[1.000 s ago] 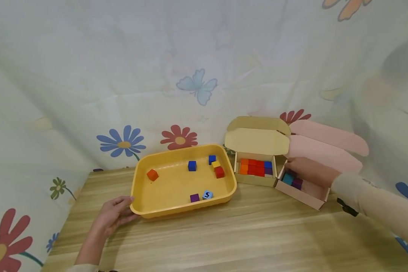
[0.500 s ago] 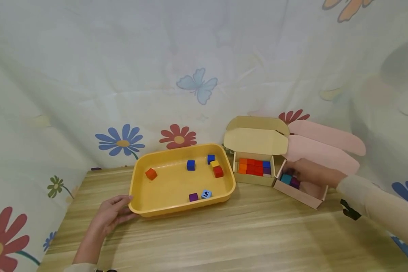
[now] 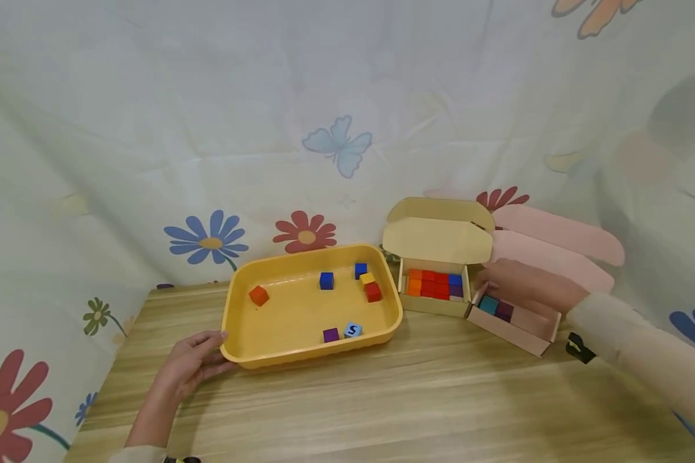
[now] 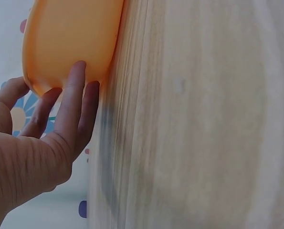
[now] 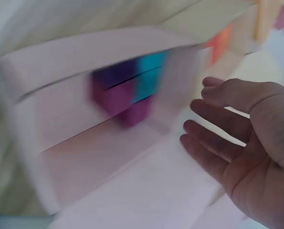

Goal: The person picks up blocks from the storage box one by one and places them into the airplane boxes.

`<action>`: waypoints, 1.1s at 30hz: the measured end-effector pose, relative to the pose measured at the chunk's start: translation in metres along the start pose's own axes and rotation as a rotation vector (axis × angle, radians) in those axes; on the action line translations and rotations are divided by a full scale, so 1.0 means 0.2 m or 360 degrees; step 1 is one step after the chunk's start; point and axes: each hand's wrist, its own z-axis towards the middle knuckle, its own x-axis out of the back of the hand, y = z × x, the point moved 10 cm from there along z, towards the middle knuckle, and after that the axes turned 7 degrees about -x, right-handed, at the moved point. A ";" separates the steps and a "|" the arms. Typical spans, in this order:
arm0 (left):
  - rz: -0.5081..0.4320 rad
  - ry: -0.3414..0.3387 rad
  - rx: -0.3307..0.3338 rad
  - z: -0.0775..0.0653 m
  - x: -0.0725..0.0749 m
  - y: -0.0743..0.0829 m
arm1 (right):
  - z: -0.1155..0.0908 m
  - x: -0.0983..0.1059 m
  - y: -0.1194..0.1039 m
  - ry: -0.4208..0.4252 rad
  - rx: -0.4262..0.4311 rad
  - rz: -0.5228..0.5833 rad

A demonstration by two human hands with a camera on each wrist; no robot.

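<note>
Right hand (image 3: pixel 524 283), relaxed and holding nothing, hangs near the teal cube (image 3: pixel 489 304) — left hand (image 3: pixel 194 363) grips yellow tray (image 3: pixel 289 318).

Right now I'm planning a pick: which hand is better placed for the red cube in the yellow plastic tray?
Probably the right hand: it looks empty and nearer the red cube at the right end of the yellow plastic tray. The left hand holds its left end.

Soft light w/ blurry pink box (image 5: pixel 84 174), R-wrist cam.
</note>
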 end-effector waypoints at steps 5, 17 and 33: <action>0.0034 -0.0005 -0.0008 0.01 0.00 0.00 | 0.11 0.13 -0.20 0.0012 0.0059 0.0085; 0.0106 0.0003 -0.0010 -0.01 -0.02 0.02 | 0.41 0.18 -0.72 -0.0048 0.0425 0.0087; 0.0208 0.0127 0.0040 0.00 -0.01 0.03 | 0.81 -0.23 -1.32 -0.0683 0.1024 -0.0350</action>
